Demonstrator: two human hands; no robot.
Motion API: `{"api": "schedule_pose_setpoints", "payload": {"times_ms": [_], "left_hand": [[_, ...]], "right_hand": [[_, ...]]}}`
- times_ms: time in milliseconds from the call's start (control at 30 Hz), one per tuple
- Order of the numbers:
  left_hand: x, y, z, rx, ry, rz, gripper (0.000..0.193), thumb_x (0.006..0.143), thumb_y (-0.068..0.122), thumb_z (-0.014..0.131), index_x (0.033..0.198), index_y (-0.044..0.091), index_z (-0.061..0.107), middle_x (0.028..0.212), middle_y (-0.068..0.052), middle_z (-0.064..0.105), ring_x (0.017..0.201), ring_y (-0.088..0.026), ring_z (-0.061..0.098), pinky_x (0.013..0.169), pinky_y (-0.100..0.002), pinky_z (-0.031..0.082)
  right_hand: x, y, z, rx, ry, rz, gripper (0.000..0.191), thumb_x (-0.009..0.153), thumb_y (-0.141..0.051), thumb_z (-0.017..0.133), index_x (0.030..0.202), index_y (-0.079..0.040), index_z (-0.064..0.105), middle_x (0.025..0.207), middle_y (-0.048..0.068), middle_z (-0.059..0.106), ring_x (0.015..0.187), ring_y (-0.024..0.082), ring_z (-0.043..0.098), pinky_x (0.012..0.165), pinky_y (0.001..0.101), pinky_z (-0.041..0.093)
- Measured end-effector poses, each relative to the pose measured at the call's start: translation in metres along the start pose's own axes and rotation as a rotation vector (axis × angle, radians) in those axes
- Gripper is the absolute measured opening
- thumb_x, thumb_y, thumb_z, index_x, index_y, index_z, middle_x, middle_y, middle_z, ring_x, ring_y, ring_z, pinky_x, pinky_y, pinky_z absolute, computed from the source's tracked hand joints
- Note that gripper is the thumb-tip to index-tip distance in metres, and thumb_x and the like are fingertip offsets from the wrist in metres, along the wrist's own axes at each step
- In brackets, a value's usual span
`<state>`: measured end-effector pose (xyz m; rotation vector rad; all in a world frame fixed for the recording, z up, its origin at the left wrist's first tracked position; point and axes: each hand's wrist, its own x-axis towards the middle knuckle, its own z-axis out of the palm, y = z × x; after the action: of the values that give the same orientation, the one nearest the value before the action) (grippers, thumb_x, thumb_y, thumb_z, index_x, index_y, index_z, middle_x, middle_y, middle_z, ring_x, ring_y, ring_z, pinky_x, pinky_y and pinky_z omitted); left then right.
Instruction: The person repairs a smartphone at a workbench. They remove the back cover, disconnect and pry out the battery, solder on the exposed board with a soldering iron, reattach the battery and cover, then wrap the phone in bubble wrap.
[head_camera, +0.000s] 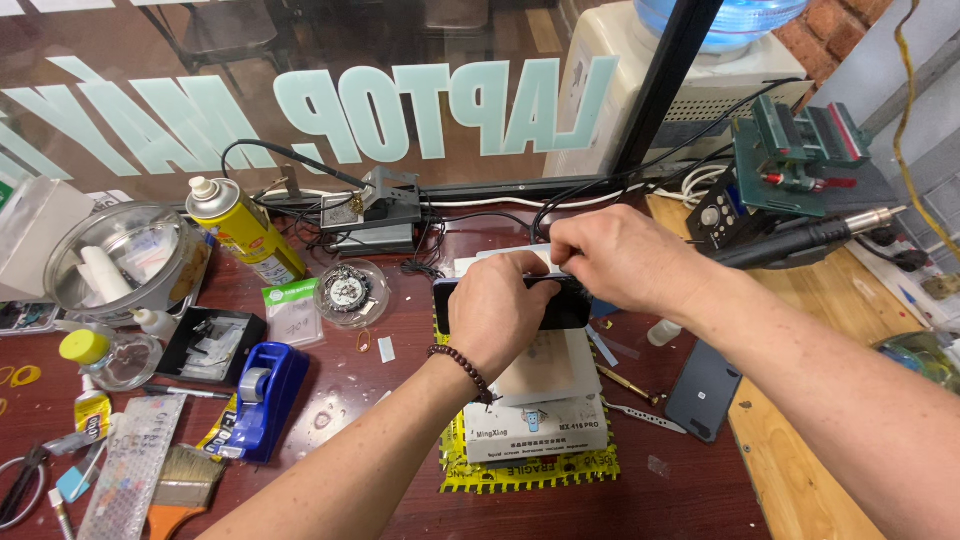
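The person holds a black phone (560, 305) up over a flat grey machine (545, 395) in the middle of the dark red table (400, 370). The left hand (495, 310) is wrapped around the left end of the phone and grips it tight, and there is a bead band (462, 372) on that wrist. The right hand (620, 258) is curled over the top edge of the phone, with its fingertips pressed on that edge; it is hard to tell if it pinches a small tool there or only the phone. It looks like the person is working at the edge of the phone, maybe to pull or pry a part loose. The next move would need a steady hold from the left hand and a slow, soft push from the right, so nothing cracks. The table is full of things. A blue tape holder (262, 395) and a brush (180, 488) lie to the left, a yellow spray can (243, 230) and a glass bowl (120, 262) stand farther back, and another dark phone (705, 390) lies flat to the right, near a wooden board (810, 400). A glass window with big pale letters is behind the table, and a green vise (800, 150) sits at the back right
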<state>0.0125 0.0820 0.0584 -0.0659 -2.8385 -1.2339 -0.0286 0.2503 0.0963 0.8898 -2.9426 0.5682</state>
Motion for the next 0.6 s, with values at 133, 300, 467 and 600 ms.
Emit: {"api": "schedule_pose_setpoints", "payload": {"times_ms": [133, 300, 467, 600], "left_hand": [[0.001, 0.001, -0.002, 0.009, -0.002, -0.008, 0.022, 0.079, 0.029, 0.077, 0.097, 0.015, 0.080, 0.087, -0.013, 0.077, 0.085, -0.032, 0.074, 0.075, -0.044, 0.056], [0.004, 0.002, -0.001, 0.028, -0.025, -0.003, 0.023, 0.080, 0.028, 0.077, 0.098, 0.014, 0.080, 0.086, -0.014, 0.077, 0.085, -0.033, 0.074, 0.075, -0.044, 0.057], [0.008, 0.003, 0.000, 0.055, -0.026, 0.030, 0.025, 0.079, 0.028, 0.077, 0.098, 0.012, 0.079, 0.086, -0.016, 0.077, 0.086, -0.034, 0.074, 0.079, -0.044, 0.057], [0.011, 0.002, -0.003, 0.067, -0.047, 0.022, 0.027, 0.078, 0.028, 0.077, 0.099, 0.012, 0.079, 0.088, -0.017, 0.076, 0.087, -0.035, 0.074, 0.080, -0.046, 0.057]], "right_hand": [[0.004, 0.002, 0.000, -0.011, 0.015, -0.083, 0.012, 0.081, -0.007, 0.068, 0.091, -0.007, 0.073, 0.087, 0.013, 0.076, 0.086, 0.032, 0.073, 0.075, 0.0427, 0.056], [0.011, 0.013, -0.011, 0.309, -0.015, 0.168, 0.015, 0.088, -0.007, 0.061, 0.097, -0.007, 0.073, 0.081, 0.008, 0.078, 0.075, 0.017, 0.079, 0.068, 0.0324, 0.062], [0.011, 0.026, -0.023, 0.287, -0.117, 0.364, 0.018, 0.095, -0.010, 0.057, 0.104, -0.005, 0.071, 0.079, 0.009, 0.079, 0.070, 0.020, 0.079, 0.064, 0.0331, 0.061], [0.004, 0.028, -0.018, 0.197, -0.140, 0.298, 0.023, 0.084, -0.012, 0.064, 0.101, -0.012, 0.079, 0.079, 0.010, 0.079, 0.073, 0.022, 0.078, 0.068, 0.0333, 0.061]]}}
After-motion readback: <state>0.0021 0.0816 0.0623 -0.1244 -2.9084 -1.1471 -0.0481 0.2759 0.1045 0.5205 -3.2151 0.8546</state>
